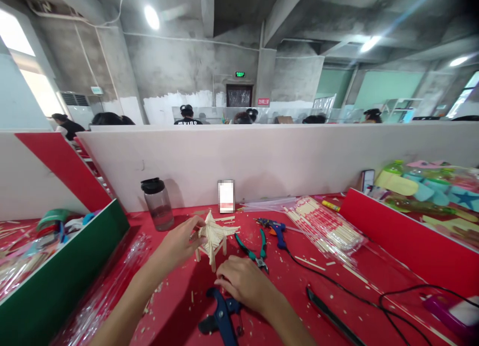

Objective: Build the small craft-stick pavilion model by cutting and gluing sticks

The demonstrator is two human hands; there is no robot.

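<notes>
A small hut model made of pale wooden sticks (pixel 215 235) stands on the red table (pixel 179 291). My left hand (pixel 179 244) grips its left side with fingers on the roof. My right hand (pixel 243 282) rests in front of the model, fingers curled near one of its legs; whether it holds anything is hidden. A dark blue tool (pixel 221 318) lies just below my right hand.
Green-handled pliers (pixel 254 251), a blue glue gun (pixel 275 229) with a black cord, and a bag of wooden sticks (pixel 325 229) lie to the right. A clear bottle (pixel 157 204) stands at the back left. White and red partitions fence the table; people sit beyond.
</notes>
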